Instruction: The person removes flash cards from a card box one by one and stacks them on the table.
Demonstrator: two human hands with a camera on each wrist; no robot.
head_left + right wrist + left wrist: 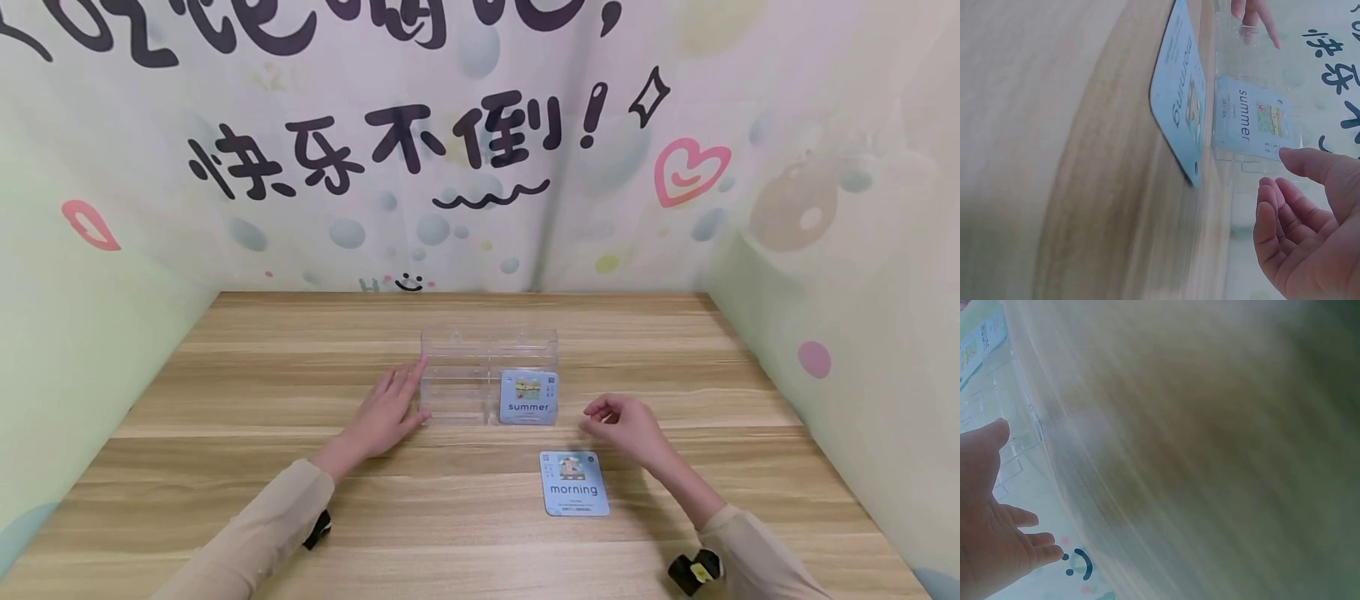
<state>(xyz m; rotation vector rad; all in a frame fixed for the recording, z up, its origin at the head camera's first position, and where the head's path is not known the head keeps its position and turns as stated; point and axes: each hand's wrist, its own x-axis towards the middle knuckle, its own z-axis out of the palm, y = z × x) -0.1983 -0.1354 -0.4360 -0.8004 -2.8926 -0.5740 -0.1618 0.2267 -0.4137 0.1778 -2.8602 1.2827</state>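
Observation:
A clear plastic card holder with several compartments stands on the table. In its lower right compartment sits a blue card printed "summer". My left hand touches the holder's left side with straight, spread fingers. To the right of the holder is my right hand, its fingers loosely bent and holding nothing; the right wrist view shows a gap between thumb and fingers. A second blue card, printed "morning", lies flat on the table in front of the holder, just below the right hand.
The wood-grain table reaches back to a printed cloth wall with large lettering. Pale side walls close it in at left and right. Each wrist wears a black camera band.

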